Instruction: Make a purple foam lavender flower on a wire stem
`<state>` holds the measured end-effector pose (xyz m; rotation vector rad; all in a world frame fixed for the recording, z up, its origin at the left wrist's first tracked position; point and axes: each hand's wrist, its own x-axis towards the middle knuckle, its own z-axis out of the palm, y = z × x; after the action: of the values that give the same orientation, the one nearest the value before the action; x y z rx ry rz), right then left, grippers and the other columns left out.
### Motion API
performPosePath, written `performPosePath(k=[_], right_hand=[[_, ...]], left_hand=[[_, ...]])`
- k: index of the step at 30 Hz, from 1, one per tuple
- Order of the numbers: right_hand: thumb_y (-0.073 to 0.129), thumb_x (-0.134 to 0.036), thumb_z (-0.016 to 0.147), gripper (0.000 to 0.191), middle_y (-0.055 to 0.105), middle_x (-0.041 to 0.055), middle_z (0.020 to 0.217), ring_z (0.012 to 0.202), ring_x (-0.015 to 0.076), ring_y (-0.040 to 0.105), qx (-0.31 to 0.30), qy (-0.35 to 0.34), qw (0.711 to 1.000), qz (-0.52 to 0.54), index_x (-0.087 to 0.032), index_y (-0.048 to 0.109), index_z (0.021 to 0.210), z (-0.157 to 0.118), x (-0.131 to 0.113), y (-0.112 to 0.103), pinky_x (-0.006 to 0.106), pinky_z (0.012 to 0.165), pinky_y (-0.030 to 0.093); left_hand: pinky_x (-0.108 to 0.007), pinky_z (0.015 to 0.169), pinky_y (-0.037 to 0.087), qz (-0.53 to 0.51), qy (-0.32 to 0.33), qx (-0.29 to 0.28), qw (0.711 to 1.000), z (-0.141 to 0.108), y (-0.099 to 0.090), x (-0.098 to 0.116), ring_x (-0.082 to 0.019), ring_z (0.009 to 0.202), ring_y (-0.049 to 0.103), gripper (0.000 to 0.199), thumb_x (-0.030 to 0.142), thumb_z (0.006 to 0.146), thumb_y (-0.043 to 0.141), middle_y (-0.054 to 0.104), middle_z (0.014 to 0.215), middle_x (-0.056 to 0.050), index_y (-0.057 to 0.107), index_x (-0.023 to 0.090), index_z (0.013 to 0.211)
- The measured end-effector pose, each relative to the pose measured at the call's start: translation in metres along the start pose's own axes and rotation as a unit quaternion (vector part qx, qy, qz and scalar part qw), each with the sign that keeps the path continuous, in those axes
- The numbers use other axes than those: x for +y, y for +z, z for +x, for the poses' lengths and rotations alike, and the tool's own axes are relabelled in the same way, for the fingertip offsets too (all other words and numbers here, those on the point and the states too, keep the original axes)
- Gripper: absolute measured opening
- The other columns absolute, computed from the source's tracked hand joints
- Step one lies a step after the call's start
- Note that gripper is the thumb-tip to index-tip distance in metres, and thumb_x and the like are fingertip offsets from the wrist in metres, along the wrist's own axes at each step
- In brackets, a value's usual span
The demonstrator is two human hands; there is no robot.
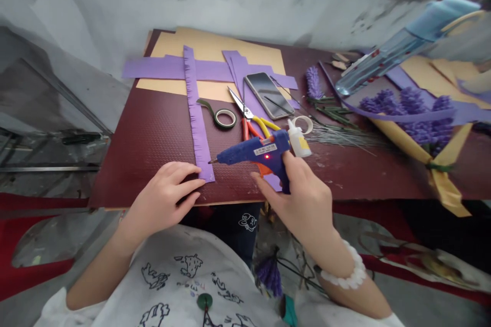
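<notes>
My right hand [303, 204] grips a blue hot glue gun [257, 153] with a lit red light, its nozzle pointing left just over a purple paper strip [196, 112] with a fringed edge. My left hand [164, 196] lies flat on the dark red board [141, 153], fingertips against the strip's lower end, holding nothing. Above the gun lie yellow-and-red-handled scissors [249, 120], a smartphone [266, 95] and a green tape roll [221, 118]. A small white glue bottle [299, 139] stands just right of the gun.
Tan card [215, 46] and crossed purple strips [161, 67] lie at the board's far side. Thin wires [341, 138] and purple paper lavender sprigs [414, 117] spread rightward. A clear plastic bottle [383, 56] lies at upper right. The board's front edge is near my wrists.
</notes>
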<state>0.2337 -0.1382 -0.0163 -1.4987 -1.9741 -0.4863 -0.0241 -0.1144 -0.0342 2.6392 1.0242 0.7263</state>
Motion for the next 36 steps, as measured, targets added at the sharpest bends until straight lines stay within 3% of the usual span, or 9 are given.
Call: performPosePath(k=[3, 5, 9, 12, 17, 22, 28, 31, 36], right_hand=[[0.065, -0.048, 0.079, 0.050, 0.069, 0.0101, 0.094, 0.081, 0.0244, 0.065, -0.068, 0.112, 0.981, 0.142, -0.015, 0.059, 0.117, 0.000, 0.008, 0.006, 0.034, 0.069, 0.053], [0.066, -0.046, 0.077, 0.048, 0.069, 0.0076, 0.091, 0.079, 0.0228, 0.064, -0.145, 0.198, 0.939, 0.241, -0.016, 0.062, 0.114, 0.002, 0.013, 0.007, 0.034, 0.068, 0.053], [0.051, -0.032, 0.078, 0.043, 0.058, -0.0015, 0.063, 0.052, 0.0142, 0.052, -0.215, 0.361, 0.790, 0.447, -0.015, 0.058, 0.117, 0.003, 0.022, 0.009, 0.026, 0.046, 0.044], [0.050, -0.032, 0.076, 0.040, 0.052, -0.0036, 0.059, 0.044, 0.0105, 0.042, -0.226, 0.399, 0.695, 0.554, -0.014, 0.057, 0.111, 0.002, 0.026, 0.010, 0.023, 0.038, 0.034], [0.065, -0.026, 0.067, 0.038, 0.051, -0.0060, 0.064, 0.046, 0.0082, 0.043, -0.219, 0.386, 0.720, 0.534, -0.018, 0.055, 0.103, 0.001, 0.030, 0.012, 0.022, 0.042, 0.036], [0.052, -0.028, 0.074, 0.031, 0.055, -0.0022, 0.069, 0.051, 0.0118, 0.050, -0.218, 0.362, 0.663, 0.618, -0.019, 0.055, 0.103, -0.003, 0.036, 0.017, 0.026, 0.047, 0.042], [0.053, -0.032, 0.077, 0.044, 0.060, 0.0047, 0.078, 0.063, 0.0182, 0.060, -0.241, 0.375, 0.641, 0.625, -0.017, 0.052, 0.118, -0.006, 0.043, 0.007, 0.029, 0.049, 0.047], [0.053, -0.036, 0.079, 0.050, 0.061, 0.0054, 0.079, 0.065, 0.0187, 0.061, -0.252, 0.350, 0.653, 0.623, -0.020, 0.049, 0.126, -0.014, 0.049, 0.004, 0.030, 0.050, 0.049], [0.054, -0.038, 0.078, 0.052, 0.061, 0.0046, 0.080, 0.068, 0.0193, 0.061, -0.232, 0.320, 0.704, 0.590, -0.025, 0.048, 0.128, -0.027, 0.056, 0.005, 0.034, 0.055, 0.052]], left_hand=[[-0.043, 0.099, 0.045, 0.001, -0.006, 0.004, 1.000, -0.001, 0.000, 0.000, -0.023, 0.110, 0.056, 0.025, 0.014, 0.086, 0.054, 0.063, 0.116, -0.010, 0.068, 0.017, 0.108], [-0.043, 0.099, 0.046, 0.001, -0.005, 0.005, 1.000, 0.000, 0.001, 0.000, -0.023, 0.110, 0.056, 0.026, 0.014, 0.086, 0.054, 0.063, 0.115, -0.010, 0.068, 0.017, 0.108], [-0.043, 0.098, 0.046, 0.001, -0.002, 0.008, 1.000, -0.001, 0.001, 0.000, -0.023, 0.109, 0.057, 0.026, 0.014, 0.086, 0.054, 0.064, 0.114, -0.009, 0.068, 0.018, 0.108], [-0.043, 0.098, 0.047, 0.001, -0.001, 0.009, 1.000, -0.001, 0.000, -0.001, -0.023, 0.109, 0.057, 0.026, 0.014, 0.086, 0.054, 0.065, 0.114, -0.009, 0.068, 0.019, 0.108], [-0.043, 0.099, 0.046, 0.006, 0.001, 0.010, 1.000, -0.002, 0.000, -0.001, -0.023, 0.110, 0.057, 0.026, 0.014, 0.086, 0.054, 0.065, 0.114, -0.009, 0.068, 0.018, 0.107], [-0.043, 0.099, 0.046, 0.010, 0.002, 0.010, 1.000, -0.002, 0.001, -0.001, -0.022, 0.110, 0.057, 0.026, 0.014, 0.086, 0.054, 0.065, 0.115, -0.009, 0.067, 0.019, 0.108], [-0.043, 0.098, 0.047, 0.017, 0.005, 0.011, 1.000, -0.001, 0.001, -0.001, -0.023, 0.110, 0.058, 0.026, 0.014, 0.086, 0.054, 0.065, 0.114, -0.009, 0.067, 0.018, 0.107], [-0.044, 0.099, 0.047, 0.020, 0.005, 0.010, 1.000, -0.001, 0.001, 0.000, -0.023, 0.110, 0.058, 0.026, 0.013, 0.086, 0.054, 0.065, 0.115, -0.009, 0.067, 0.018, 0.108], [-0.043, 0.098, 0.047, 0.020, 0.006, 0.012, 1.000, -0.001, 0.001, 0.000, -0.023, 0.110, 0.058, 0.026, 0.013, 0.085, 0.054, 0.065, 0.114, -0.009, 0.067, 0.018, 0.107]])
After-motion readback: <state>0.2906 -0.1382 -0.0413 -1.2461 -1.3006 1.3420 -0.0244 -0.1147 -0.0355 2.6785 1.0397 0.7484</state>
